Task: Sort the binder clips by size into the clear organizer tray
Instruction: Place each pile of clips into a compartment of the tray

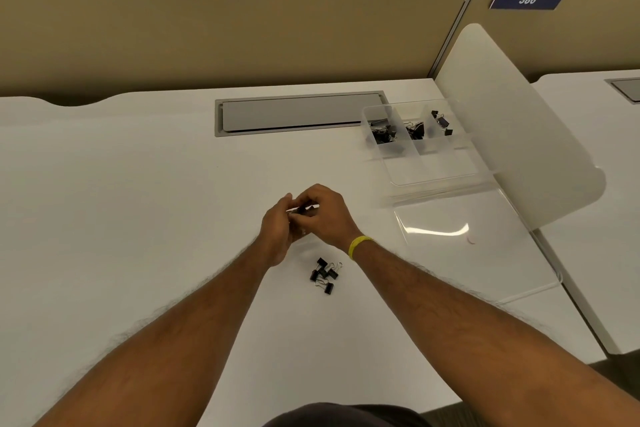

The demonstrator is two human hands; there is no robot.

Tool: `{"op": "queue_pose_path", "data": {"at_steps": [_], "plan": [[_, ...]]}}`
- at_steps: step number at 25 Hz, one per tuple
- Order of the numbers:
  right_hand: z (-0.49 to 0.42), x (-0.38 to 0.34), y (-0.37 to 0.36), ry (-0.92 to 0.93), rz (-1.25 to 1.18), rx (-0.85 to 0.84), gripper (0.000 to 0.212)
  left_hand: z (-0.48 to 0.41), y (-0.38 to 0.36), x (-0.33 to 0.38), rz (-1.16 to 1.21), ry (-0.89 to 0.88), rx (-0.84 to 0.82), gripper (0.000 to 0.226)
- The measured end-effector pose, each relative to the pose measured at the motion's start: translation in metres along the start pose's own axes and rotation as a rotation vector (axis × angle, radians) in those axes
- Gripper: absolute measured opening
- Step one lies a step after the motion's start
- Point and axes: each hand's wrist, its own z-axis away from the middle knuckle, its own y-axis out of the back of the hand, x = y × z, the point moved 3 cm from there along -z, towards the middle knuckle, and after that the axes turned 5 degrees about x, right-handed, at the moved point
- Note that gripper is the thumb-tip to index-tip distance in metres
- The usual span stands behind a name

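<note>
Head view: both hands on one clip, frame centre

Left hand [277, 232] and right hand [325, 215] meet over the table [138, 184]. Fingers of both curl round a dark clip [305, 209]; its size is too blurred to tell. Loose clips [325, 274] lie just below the hands. Tray [433, 173], upper right, holds sorted clips [384, 132] in three back compartments.
</note>
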Motion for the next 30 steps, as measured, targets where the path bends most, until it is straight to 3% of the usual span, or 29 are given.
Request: {"op": "queue_pose_path", "data": {"at_steps": [2,6,11,13,18,25,30], "plan": [[0.0,-0.003,-0.003,0.058,-0.017,-0.002,0.012,0.0,0.004,0.0,0.182,0.088,0.018,0.038],[-0.008,0.016,0.005,0.092,0.177,0.069,0.01,-0.005,0.026,-0.002,0.199,0.111,0.143,0.029],[-0.008,0.045,-0.003,-0.028,0.632,-0.329,0.058,-0.009,0.041,-0.002,0.221,0.122,0.165,0.025],[-0.003,0.049,-0.013,0.018,0.748,-0.386,0.055,-0.01,0.043,-0.001,0.212,0.117,0.173,0.024],[0.005,0.059,-0.019,0.155,0.875,-0.29,0.034,-0.012,0.049,-0.001,0.204,0.111,0.191,0.025],[-0.004,0.057,-0.01,0.07,0.674,-0.167,0.026,-0.009,0.045,0.0,0.191,0.123,0.201,0.025],[-0.003,0.052,0.002,-0.183,0.086,0.132,0.014,-0.012,0.043,0.0,0.173,0.124,0.199,0.025]]}}
